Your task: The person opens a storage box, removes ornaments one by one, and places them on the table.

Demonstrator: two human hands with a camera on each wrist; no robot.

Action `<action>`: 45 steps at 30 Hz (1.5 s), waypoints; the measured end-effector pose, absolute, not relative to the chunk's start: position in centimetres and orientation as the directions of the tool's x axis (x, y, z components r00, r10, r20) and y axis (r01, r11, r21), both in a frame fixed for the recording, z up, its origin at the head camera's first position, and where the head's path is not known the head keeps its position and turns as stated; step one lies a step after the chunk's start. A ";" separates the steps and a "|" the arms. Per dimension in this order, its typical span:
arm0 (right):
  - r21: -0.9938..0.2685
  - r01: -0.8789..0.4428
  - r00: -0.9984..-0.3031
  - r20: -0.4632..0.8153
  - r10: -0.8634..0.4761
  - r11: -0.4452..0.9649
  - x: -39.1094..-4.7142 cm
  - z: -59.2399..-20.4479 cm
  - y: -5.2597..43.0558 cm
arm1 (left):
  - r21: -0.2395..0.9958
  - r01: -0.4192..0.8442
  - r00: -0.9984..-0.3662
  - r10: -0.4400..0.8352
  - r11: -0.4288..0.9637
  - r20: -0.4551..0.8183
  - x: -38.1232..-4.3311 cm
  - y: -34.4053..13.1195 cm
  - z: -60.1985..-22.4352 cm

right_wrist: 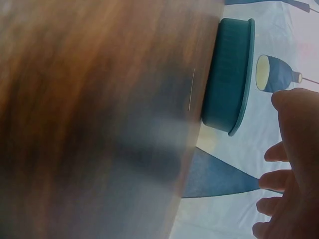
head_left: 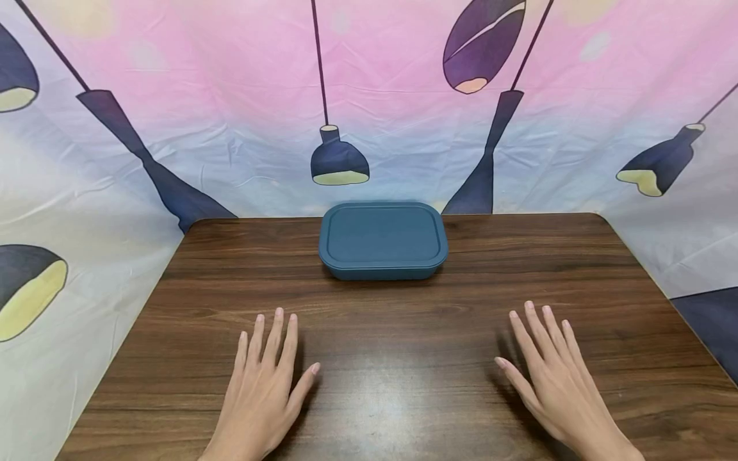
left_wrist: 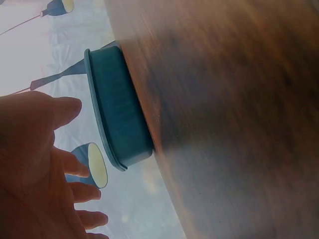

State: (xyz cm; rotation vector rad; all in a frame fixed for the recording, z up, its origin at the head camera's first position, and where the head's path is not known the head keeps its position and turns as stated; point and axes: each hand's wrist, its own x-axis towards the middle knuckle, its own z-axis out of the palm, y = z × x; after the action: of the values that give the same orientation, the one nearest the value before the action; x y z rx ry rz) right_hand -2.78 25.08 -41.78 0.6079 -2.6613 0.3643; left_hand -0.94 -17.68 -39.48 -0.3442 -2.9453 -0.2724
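Note:
A blue-teal rectangular box with a fitted lid [head_left: 383, 237] sits at the far edge of the wooden table [head_left: 398, 346], midway across. In the head view my left hand [head_left: 262, 384] is at the front left, palm down, its fingers straight and the thumb spread toward the middle. My right hand [head_left: 556, 378] mirrors it at the front right, fingers extended and slightly fanned. Neither hand holds anything, and both are well short of the box. Both wrist views show the box's side wall [left_wrist: 122, 104] beyond the thumb, with its lid rim overhanging the wall.
Behind the table hangs a pale pink and blue cloth [head_left: 248, 147] printed with dark hanging lamps. It also runs down along both sides of the table. The far table corners are rounded. Light reflects off the wood between the hands.

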 end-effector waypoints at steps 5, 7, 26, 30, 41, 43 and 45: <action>-0.165 -0.466 -0.831 0.418 -0.366 0.869 -3.0 -41.4 25.0 | 0.178 0.244 -0.960 0.211 0.953 0.185 -0.8 -17.7 -39.2; -0.168 -0.471 -0.830 0.416 -0.370 0.866 -3.2 -41.2 25.0 | 0.184 0.250 -0.959 0.216 0.951 0.185 -1.0 -17.7 -38.9; -0.237 -0.521 -0.819 0.412 -0.400 0.820 -6.5 -39.7 23.7 | 0.299 0.247 -0.969 0.243 0.922 0.052 -4.6 -18.3 -35.7; -0.288 -0.510 -0.839 0.373 -0.396 0.811 -7.4 -39.2 23.0 | 0.354 0.246 -0.967 0.253 0.902 0.029 -5.7 -18.3 -35.0; -0.510 -0.414 -0.910 0.234 -0.342 0.754 -10.9 -38.4 21.1 | 0.400 0.236 -0.968 0.249 0.886 0.022 -9.8 -18.5 -35.2; -0.532 -0.403 -0.915 0.220 -0.339 0.744 -11.7 -38.4 20.8 | 0.416 0.229 -0.970 0.242 0.880 0.021 -10.7 -18.6 -35.5; -0.555 -0.390 -0.920 0.208 -0.332 0.734 -12.5 -38.5 20.5 | 0.434 0.219 -0.972 0.235 0.874 0.019 -11.6 -18.7 -35.9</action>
State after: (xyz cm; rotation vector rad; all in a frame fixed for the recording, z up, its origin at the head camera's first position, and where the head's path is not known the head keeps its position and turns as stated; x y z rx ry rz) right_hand -12.54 20.49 -38.48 0.5918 -2.8364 0.9408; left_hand -11.56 -18.65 -35.87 -0.3725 -3.0738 -0.7059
